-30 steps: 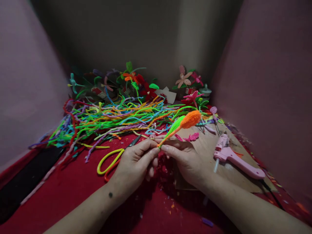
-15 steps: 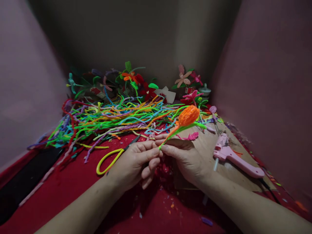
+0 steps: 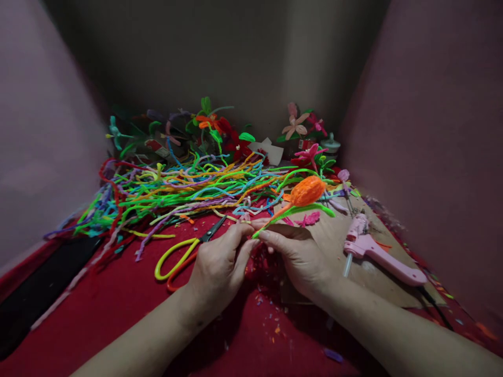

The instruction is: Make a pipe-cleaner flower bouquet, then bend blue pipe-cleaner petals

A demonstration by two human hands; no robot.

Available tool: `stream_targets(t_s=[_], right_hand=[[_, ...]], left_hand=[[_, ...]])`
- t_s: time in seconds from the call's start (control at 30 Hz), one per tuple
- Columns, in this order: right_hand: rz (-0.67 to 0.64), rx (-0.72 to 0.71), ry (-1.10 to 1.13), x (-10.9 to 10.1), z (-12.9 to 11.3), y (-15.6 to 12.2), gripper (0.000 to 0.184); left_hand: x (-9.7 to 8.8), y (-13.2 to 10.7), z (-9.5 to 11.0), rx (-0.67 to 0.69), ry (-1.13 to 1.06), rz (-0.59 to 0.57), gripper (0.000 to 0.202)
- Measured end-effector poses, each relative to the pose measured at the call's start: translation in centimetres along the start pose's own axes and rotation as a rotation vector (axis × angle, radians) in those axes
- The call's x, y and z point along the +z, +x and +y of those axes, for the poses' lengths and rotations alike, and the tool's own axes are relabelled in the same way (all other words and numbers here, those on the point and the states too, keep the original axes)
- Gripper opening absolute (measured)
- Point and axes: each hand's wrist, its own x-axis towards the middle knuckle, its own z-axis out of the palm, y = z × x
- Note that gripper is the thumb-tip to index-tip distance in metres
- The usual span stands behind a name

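An orange pipe-cleaner tulip (image 3: pixel 308 191) leans up and to the right out of my two hands. Its orange stem has a green pipe cleaner (image 3: pixel 302 210) along it, whose free end sticks out below the bloom. My left hand (image 3: pixel 222 254) pinches the low end of the stem between thumb and bent fingers. My right hand (image 3: pixel 296 251) is closed on the stem just above, thumb on top, fingertips partly hidden. Beside my left hand lie scissors (image 3: pixel 178 259) with yellow and orange handles, partly covered by that hand.
A heap of coloured pipe cleaners (image 3: pixel 188 188) spreads behind my hands. To the right, a pink glue gun (image 3: pixel 377 251) rests on a brown board (image 3: pixel 334 235). Finished pipe-cleaner flowers (image 3: pixel 212 125) stand along the back wall. A black strip (image 3: pixel 43 293) lies at left.
My left hand has turned over and its fingers have curled in, showing more of the scissors. The tulip has shifted slightly right and down, and the green end stands further from the bloom.
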Motion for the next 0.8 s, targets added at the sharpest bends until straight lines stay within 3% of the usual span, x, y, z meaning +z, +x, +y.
stream_targets(t_s=[0.13,0.2,0.33,0.43,0.63,0.73,0.8], right_hand=[[-0.018,-0.034,-0.06,0.0,0.0,-0.1,0.013],[-0.04,-0.015,-0.072,-0.1,-0.1,-0.1,0.013],[-0.118,-0.042,-0.182,-0.2,-0.6,-0.1,0.015],[-0.159,-0.092,-0.287,-0.4,-0.8,0.1,0.016],[-0.209,-0.101,-0.195,-0.4,-0.5,0.3,0.023],[-0.162,-0.108,-0.178,-0.4,-0.3,0.2,0.02],[-0.104,-0.118,-0.203,-0.5,-0.1,0.0,0.019]], left_hand=[[-0.2,0.0,0.4,-0.075,-0.124,-0.052,0.015],[-0.5,0.3,0.7,-0.252,-0.283,-0.103,0.012],[-1.1,1.2,1.0,-0.741,-0.741,-0.238,0.015],[-1.3,1.6,0.7,-0.94,-1.014,-0.285,0.016],[-1.3,1.9,0.3,-1.041,-1.313,-0.429,0.013],[-1.3,1.9,0.6,-0.968,-1.124,-0.434,0.018],[-1.1,1.5,0.8,-0.787,-0.799,-0.348,0.019]])
